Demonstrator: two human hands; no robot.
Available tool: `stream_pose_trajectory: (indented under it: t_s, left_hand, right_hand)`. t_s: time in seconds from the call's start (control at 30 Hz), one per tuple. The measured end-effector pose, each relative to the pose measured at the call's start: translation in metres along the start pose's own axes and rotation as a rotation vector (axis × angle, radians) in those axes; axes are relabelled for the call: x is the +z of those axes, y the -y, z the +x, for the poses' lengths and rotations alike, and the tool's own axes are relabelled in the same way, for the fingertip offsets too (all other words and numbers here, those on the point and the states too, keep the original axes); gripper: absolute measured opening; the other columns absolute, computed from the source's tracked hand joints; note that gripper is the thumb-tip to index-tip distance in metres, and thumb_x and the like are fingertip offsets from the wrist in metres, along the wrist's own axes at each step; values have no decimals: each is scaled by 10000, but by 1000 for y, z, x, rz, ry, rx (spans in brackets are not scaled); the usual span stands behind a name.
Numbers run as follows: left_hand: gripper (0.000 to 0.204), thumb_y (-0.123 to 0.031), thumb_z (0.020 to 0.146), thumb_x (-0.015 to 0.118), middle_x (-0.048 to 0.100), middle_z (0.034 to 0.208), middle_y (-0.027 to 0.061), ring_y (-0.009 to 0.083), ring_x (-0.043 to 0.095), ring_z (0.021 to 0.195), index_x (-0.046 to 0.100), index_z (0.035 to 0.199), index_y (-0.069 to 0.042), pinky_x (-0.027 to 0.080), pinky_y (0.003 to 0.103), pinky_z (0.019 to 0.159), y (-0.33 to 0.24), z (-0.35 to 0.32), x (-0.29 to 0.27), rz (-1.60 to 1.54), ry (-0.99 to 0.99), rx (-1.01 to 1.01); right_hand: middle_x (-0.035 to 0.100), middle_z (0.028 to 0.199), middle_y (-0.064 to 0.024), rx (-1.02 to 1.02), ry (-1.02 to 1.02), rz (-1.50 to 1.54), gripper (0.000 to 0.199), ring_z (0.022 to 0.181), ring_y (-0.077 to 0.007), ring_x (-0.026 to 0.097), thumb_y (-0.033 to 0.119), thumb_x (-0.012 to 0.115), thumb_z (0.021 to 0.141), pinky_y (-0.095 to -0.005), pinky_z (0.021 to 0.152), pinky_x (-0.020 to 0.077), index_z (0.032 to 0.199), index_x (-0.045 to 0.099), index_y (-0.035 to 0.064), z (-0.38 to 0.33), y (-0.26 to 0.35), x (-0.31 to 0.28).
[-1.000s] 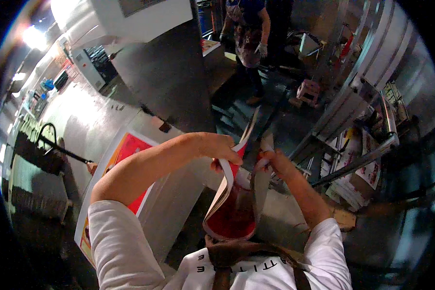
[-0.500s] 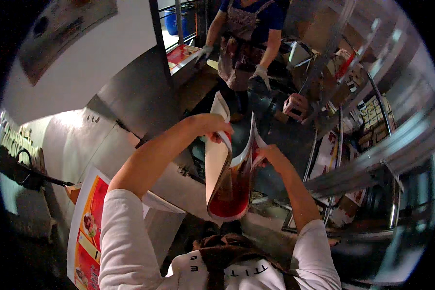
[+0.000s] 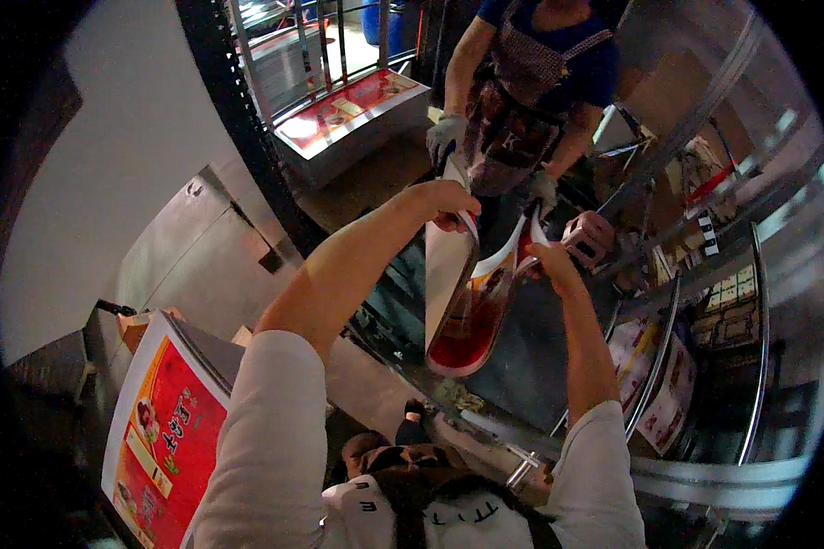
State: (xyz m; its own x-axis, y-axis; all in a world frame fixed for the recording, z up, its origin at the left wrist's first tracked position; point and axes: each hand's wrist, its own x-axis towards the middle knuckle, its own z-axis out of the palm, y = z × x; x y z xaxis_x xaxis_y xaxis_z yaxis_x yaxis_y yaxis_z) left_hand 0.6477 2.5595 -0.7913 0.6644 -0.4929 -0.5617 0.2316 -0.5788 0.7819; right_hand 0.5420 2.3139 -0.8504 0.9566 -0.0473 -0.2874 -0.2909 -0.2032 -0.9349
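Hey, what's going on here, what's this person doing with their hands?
The person holds a large curled glossy sheet, red inside and white outside, up in front of them. Their left hand grips its top left edge, their right hand the right edge. Opposite, another person in a blue top and apron stands wearing gloves, close to the sheet's top.

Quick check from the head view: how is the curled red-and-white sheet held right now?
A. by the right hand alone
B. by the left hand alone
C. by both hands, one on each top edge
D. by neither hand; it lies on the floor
C: the left hand grips one top edge of the sheet and the right hand the other.
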Motion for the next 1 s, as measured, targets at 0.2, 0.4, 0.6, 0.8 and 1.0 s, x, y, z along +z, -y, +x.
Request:
stream_pose_trajectory:
  t_s: [0.2,0.4,0.6,0.8,1.0]
  left_hand:
    - [281,-316,721,631,610,647,121,235,594,536,640,773,-40,478,386,487,91,56,-132,-26,-521,-28]
    - [248,-200,834,474,581,940,158,351,564,876,558,977,-16,478,429,729,80,-50,8,1378,-799,591]
    - [446,-126,712,586,458,1233,124,308,432,1135,497,1147,-86,340,426,941,281,-339,106,543,-564,660]
    - [403,-204,742,613,442,1258,64,265,365,1198,528,1131,-140,288,466,959,483,-543,132,796,-1117,-105]
    - [464,-245,772,602,376,1328,59,248,312,1246,469,1209,-163,234,444,1005,569,-584,152,619,-1145,-213]
  right_hand:
    - [570,797,-6,-132,139,134,282,681,-127,534,265,636,757,-268,577,443,914,562,42,49,40,27]
    - [604,854,-102,-42,-385,291,386,660,-172,566,353,535,850,-282,522,440,984,542,-9,62,-124,-102]
    - [631,899,-103,-228,260,-195,237,760,-183,602,105,536,815,-267,661,489,1000,611,-23,-115,-159,239]
    - [606,809,-177,-615,538,-489,295,755,-334,584,291,542,804,-383,670,449,873,612,12,-233,-74,487]
    - [637,837,-145,-540,474,-853,259,804,-307,607,265,604,748,-378,720,470,876,652,46,-257,-64,570]
